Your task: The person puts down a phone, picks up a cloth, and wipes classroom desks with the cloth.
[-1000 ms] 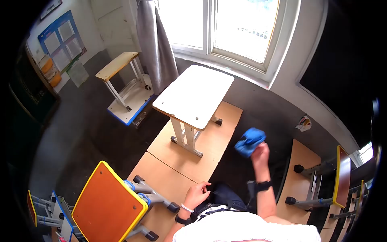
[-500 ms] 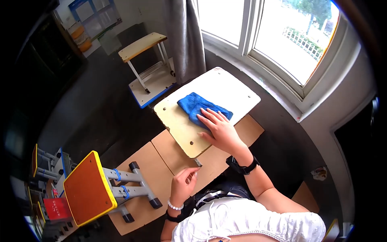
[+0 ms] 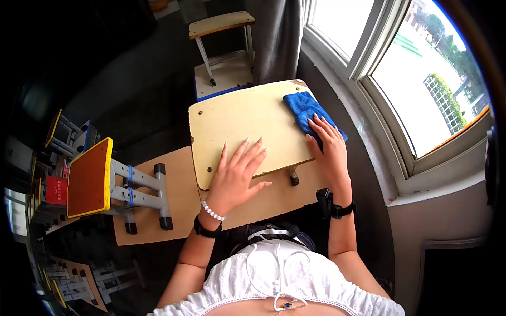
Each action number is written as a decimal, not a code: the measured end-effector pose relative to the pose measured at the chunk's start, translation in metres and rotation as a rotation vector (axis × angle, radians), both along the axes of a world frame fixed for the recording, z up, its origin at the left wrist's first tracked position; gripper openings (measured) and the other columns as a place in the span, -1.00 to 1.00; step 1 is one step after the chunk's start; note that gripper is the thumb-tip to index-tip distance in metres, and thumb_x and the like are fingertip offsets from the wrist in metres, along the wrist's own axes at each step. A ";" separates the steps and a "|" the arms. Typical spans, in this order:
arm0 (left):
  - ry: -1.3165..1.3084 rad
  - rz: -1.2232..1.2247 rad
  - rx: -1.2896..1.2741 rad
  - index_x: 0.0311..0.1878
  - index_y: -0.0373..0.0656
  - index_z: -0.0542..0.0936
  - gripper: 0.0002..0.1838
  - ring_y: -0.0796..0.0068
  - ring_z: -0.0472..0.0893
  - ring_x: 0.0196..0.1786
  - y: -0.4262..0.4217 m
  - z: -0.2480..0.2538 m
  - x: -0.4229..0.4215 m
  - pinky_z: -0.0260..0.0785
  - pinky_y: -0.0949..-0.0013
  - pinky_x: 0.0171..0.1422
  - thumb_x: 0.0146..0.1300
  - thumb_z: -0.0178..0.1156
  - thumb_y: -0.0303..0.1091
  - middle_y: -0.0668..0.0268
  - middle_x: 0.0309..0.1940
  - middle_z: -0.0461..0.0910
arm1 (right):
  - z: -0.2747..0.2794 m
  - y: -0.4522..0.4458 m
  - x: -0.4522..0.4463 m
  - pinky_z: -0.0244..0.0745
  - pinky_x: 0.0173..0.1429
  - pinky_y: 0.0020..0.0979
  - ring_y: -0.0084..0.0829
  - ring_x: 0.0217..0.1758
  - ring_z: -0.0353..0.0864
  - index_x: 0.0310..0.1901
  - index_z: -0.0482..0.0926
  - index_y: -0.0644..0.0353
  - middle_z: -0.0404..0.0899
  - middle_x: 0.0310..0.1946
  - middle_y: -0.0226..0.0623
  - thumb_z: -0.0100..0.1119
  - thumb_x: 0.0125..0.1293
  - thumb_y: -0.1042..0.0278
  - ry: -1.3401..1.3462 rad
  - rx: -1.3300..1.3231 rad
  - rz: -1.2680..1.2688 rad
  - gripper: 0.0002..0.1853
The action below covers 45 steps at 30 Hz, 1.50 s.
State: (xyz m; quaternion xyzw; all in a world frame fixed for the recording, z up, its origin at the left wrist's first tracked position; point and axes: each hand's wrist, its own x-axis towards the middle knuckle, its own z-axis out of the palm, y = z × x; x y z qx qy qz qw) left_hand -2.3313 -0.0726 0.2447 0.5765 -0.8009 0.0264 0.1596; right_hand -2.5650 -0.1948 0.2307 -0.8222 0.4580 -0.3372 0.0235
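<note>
A folded blue cloth (image 3: 305, 113) lies at the right end of a pale wooden stool seat (image 3: 247, 121), partly over its edge. My right hand (image 3: 331, 145) rests on top of the cloth, fingers stretched flat across it and thumb along its near side. My left hand (image 3: 234, 176) is spread open at the near left part of the seat, fingertips over the wood and thumb pointing right. Bolt heads show near the seat's corners, and its far right corner looks chipped.
The seat stands over a light brown desk top or board (image 3: 179, 197). On that, to the left, rests an upturned stool with an orange, yellow-edged seat (image 3: 89, 179). Another stool (image 3: 221, 23) stands behind, beside a grey curtain (image 3: 278, 42). A window sill (image 3: 363, 131) runs along the right.
The cloth has moved with my right hand from mid-seat to the right end. My left hand has opened and come onto the seat. The view has turned.
</note>
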 end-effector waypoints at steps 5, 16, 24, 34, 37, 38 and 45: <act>-0.041 -0.019 0.025 0.40 0.07 0.34 -0.20 0.15 0.13 0.51 -0.004 -0.003 -0.021 -0.08 -0.26 0.51 0.10 0.28 0.16 0.35 0.52 0.08 | 0.006 -0.005 0.020 0.26 0.37 -0.17 -0.18 0.24 0.48 0.03 0.62 0.22 0.57 0.13 -0.16 0.21 0.29 0.19 -0.040 0.021 0.041 -0.64; -0.044 0.059 0.089 0.31 0.08 0.44 -0.23 0.21 0.09 0.54 -0.009 -0.004 -0.043 -0.18 -0.28 0.53 0.03 0.33 0.17 0.21 0.50 0.10 | 0.002 -0.003 0.055 0.28 0.34 -0.14 -0.23 -0.15 0.63 -0.30 0.70 0.22 0.69 -0.29 -0.28 0.18 0.28 0.32 -0.384 0.254 0.391 -0.83; -0.042 0.052 0.101 0.32 -0.01 0.41 -0.18 0.17 0.04 0.56 -0.012 -0.003 -0.046 -0.25 -0.32 0.52 0.00 0.36 0.16 0.20 0.50 0.11 | -0.008 -0.003 0.054 0.31 0.33 -0.13 -0.22 -0.18 0.64 -0.30 0.70 0.20 0.69 -0.31 -0.27 0.22 0.22 0.35 -0.446 0.173 0.367 -0.87; -0.028 0.059 0.067 0.33 -0.05 0.39 -0.15 0.15 0.01 0.57 -0.009 -0.007 -0.045 -0.25 -0.31 0.52 0.00 0.36 0.17 0.16 0.50 0.10 | -0.004 0.003 0.058 0.34 0.29 -0.16 -0.20 -0.22 0.62 -0.37 0.70 0.23 0.67 -0.36 -0.25 0.23 0.21 0.35 -0.446 0.166 0.323 -0.86; -0.042 0.054 0.064 0.34 -0.02 0.39 -0.16 0.17 0.00 0.57 -0.008 -0.008 -0.044 -0.24 -0.30 0.52 0.01 0.35 0.18 0.18 0.51 0.09 | -0.004 0.004 0.058 0.34 0.28 -0.17 -0.20 -0.22 0.62 -0.38 0.69 0.24 0.67 -0.38 -0.24 0.24 0.20 0.35 -0.435 0.146 0.313 -0.85; -0.050 0.056 0.073 0.35 0.00 0.39 -0.16 0.18 0.00 0.57 -0.008 -0.008 -0.044 -0.23 -0.30 0.52 0.03 0.33 0.19 0.20 0.52 0.07 | -0.004 0.005 0.058 0.34 0.28 -0.17 -0.19 -0.22 0.62 -0.38 0.69 0.24 0.67 -0.38 -0.24 0.24 0.20 0.35 -0.430 0.149 0.314 -0.85; -0.054 0.051 0.092 0.37 0.02 0.37 -0.16 0.20 -0.02 0.58 -0.009 -0.007 -0.044 -0.20 -0.31 0.52 0.03 0.34 0.16 0.22 0.53 0.04 | -0.004 0.006 0.059 0.30 0.32 -0.17 -0.23 -0.18 0.63 -0.31 0.70 0.23 0.69 -0.31 -0.27 0.22 0.24 0.37 -0.405 0.165 0.299 -0.86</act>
